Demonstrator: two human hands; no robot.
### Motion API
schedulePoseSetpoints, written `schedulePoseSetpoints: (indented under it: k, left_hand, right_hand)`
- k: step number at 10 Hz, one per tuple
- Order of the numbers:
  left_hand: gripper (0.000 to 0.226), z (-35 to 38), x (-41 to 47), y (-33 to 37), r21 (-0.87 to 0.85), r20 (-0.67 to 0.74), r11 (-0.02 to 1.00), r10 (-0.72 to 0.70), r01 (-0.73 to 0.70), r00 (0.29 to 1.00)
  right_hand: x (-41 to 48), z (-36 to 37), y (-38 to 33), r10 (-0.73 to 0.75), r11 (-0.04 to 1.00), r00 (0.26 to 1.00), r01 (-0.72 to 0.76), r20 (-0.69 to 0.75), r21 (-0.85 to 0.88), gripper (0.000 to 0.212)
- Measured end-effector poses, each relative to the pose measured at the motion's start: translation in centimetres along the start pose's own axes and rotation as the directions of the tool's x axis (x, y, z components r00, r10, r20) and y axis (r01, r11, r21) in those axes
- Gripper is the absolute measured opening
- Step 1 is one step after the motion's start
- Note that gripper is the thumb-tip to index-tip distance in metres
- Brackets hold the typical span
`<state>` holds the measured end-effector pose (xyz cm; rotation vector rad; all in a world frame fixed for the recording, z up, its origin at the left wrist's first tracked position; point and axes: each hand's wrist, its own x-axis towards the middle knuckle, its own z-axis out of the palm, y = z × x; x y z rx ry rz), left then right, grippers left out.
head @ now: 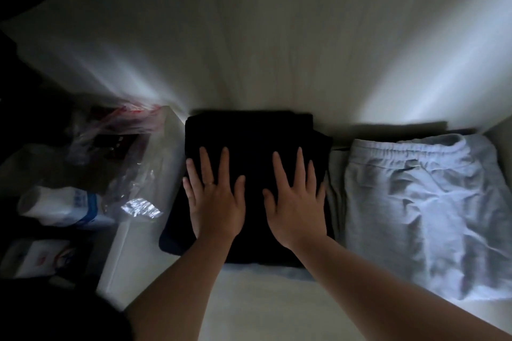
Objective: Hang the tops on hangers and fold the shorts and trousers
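A folded black garment (pixel 249 132) lies on a white shelf floor (pixel 263 299) inside a dim compartment. My left hand (pixel 214 196) lies flat on its left half, fingers straight and spread. My right hand (pixel 296 199) presses flat on its right half in the same way. To the right, touching the black pile's edge, sits a folded light grey pair of shorts or trousers (pixel 421 207) with its elastic waistband toward the back wall.
A white partition (pixel 144 218) bounds the compartment on the left. Beyond it lie crinkled clear plastic bags (pixel 124 152), a white bottle (pixel 52 202) and a white packet (pixel 36 257). The white back wall (pixel 263 49) stands just behind the clothes.
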<state>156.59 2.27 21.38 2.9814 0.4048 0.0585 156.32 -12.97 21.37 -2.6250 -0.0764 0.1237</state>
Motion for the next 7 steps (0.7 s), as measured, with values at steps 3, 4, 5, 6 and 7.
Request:
schedulePoseSetpoints:
  k: [3,4,5,6,7]
  left_hand:
    - [0.064,3.0,2.2,-0.6,0.071,-0.051,0.997,0.011,-0.008,0.999]
    - [0.064,2.3,2.1,-0.2,0.08,-0.006,0.997,-0.02,0.02,1.0]
    - [0.066,1.6,1.3,0.6,0.055,0.034,0.996,-0.076,0.074,0.997]
    - [0.066,1.0,-1.2,1.2,0.006,0.078,0.995,-0.102,0.102,0.992]
    - [0.063,0.8,-6.1,0.4,0.047,0.142,0.997,-0.067,0.061,0.988]
  right_hand:
    - [2.4,3.6,0.9,-0.002,0.998,0.997,0.007,-0.078,0.065,0.077]
    - [2.5,3.0,0.7,-0.005,0.998,1.0,0.006,-0.015,0.061,0.076]
    - [2.1,2.0,1.0,-0.012,1.0,0.998,0.012,0.065,-0.004,0.076]
    - [0.3,0.7,2.2,-0.022,1.0,0.99,0.025,0.137,-0.018,0.074]
    - [-3.3,-0.3,3.5,0.002,1.0,0.972,0.003,0.236,-0.023,0.071]
